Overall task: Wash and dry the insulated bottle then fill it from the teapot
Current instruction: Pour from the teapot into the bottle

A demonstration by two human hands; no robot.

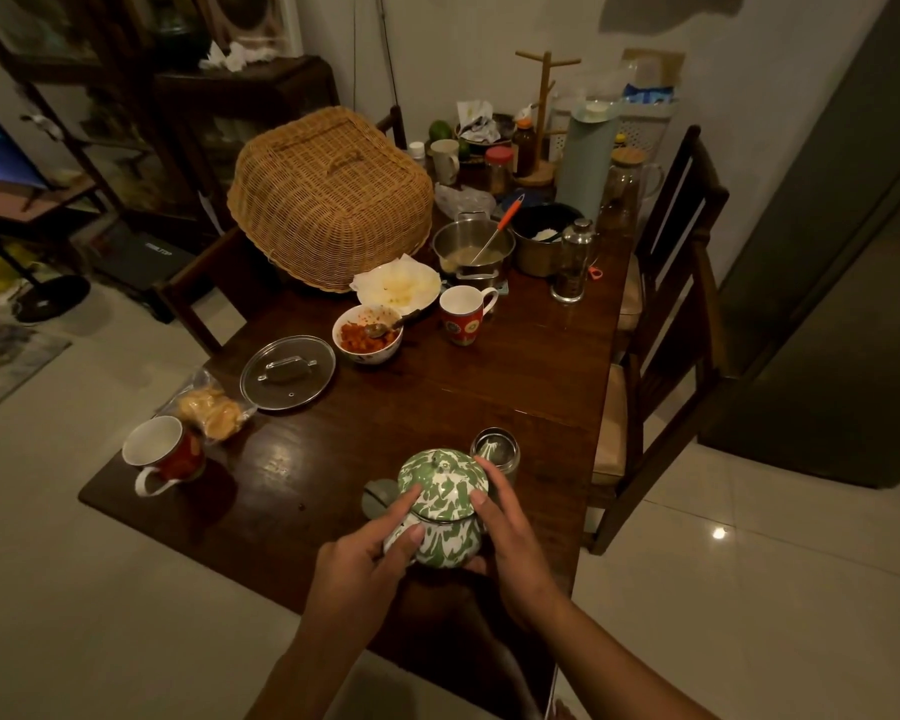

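Teapot (440, 506): at the near edge of the table (302, 475), gripped by both hands. Left hand (367, 556) pinches lid and body, probably to steady the lid for pouring. Right hand (510, 535) wraps the right side, handle hidden. Bottle (495, 452): open, upright, just behind the teapot, ready for filling.
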